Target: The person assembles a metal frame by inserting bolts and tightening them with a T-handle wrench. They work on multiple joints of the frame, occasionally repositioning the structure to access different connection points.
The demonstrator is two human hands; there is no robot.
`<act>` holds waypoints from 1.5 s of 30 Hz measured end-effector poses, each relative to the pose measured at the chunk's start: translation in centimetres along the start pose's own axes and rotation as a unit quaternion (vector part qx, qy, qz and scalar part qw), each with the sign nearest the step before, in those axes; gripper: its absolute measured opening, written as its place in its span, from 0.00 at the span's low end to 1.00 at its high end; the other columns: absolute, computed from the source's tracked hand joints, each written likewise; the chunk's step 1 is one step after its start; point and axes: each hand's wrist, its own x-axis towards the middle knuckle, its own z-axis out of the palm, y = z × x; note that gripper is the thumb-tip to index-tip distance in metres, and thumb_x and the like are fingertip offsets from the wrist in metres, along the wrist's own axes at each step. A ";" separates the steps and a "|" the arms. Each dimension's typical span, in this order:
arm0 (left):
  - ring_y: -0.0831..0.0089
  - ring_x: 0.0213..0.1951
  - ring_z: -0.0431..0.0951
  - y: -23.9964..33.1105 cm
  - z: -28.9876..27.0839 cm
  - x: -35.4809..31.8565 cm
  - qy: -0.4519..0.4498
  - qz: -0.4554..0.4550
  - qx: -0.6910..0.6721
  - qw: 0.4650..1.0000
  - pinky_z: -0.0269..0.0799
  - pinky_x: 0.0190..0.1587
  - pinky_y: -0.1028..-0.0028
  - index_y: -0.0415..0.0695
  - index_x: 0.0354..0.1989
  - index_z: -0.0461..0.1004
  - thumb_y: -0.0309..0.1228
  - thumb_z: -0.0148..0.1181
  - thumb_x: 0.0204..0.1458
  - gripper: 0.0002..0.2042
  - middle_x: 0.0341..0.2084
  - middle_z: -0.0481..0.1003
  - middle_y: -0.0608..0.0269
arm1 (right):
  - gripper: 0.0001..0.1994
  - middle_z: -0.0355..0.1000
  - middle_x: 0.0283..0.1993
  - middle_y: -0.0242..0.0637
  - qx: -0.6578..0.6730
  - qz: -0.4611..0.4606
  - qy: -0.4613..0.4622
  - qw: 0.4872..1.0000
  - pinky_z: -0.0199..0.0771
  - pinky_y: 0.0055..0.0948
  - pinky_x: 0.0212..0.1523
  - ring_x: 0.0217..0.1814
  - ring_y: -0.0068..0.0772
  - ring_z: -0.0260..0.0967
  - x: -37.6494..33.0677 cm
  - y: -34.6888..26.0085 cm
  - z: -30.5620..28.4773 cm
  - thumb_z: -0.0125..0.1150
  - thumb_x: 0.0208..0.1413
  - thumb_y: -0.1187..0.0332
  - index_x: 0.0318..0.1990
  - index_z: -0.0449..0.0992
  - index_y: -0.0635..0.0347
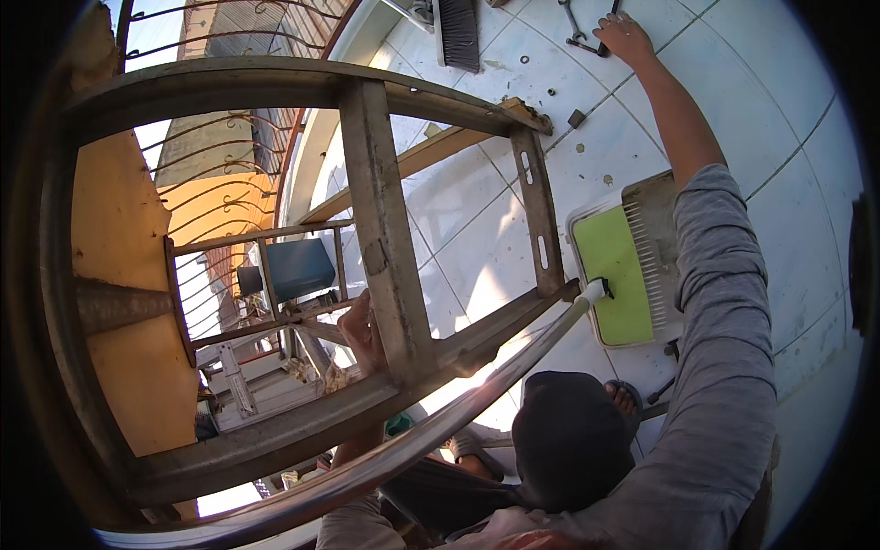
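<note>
Right hand (624,37) stretched out to the tiled floor (788,137), fingers closing on a dark tool (605,46) not yet lifted. Left hand (360,332) clenched on the rusty metal frame (385,229), steadying it; frame work looks unfinished.

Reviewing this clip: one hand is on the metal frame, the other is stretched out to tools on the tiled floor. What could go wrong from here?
1. The left hand alone steadies the metal frame beside the balcony railing; the frame might tip or slide.
2. The right hand is at full stretch toward the wrench, so balance looks weak.
3. Small nuts lie loose on the tiled floor and could roll away or be stepped on.
</note>
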 end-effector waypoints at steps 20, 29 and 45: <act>0.71 0.25 0.69 -2.3 -0.2 -0.3 0.093 0.285 -0.139 0.944 0.64 0.28 0.68 0.35 0.30 0.74 0.32 0.59 0.56 0.11 0.21 0.69 0.58 | 0.12 0.69 0.27 0.61 0.510 0.162 0.453 0.713 0.66 0.48 0.32 0.31 0.66 0.68 -24.4 -2.4 -34.3 0.46 0.68 0.67 0.38 0.72 0.67; 0.75 0.30 0.72 -2.9 3.6 -7.9 -0.602 0.098 -0.270 0.745 0.70 0.30 0.74 0.35 0.55 0.70 0.51 0.35 0.67 0.29 0.28 0.71 0.63 | 0.24 0.71 0.24 0.45 0.563 0.139 0.046 0.813 0.69 0.43 0.34 0.27 0.45 0.72 -44.5 -25.3 -32.4 0.39 0.72 0.54 0.35 0.73 0.65; 0.75 0.18 0.64 -9.0 -1.8 -8.1 -0.082 0.467 -0.243 0.847 0.59 0.21 0.74 0.44 0.32 0.79 0.23 0.63 0.45 0.05 0.16 0.68 0.66 | 0.25 0.52 0.16 0.22 0.773 0.333 -0.005 0.539 0.44 0.26 0.14 0.14 0.17 0.45 -41.1 -35.1 -35.9 0.37 0.71 0.45 0.26 0.61 0.52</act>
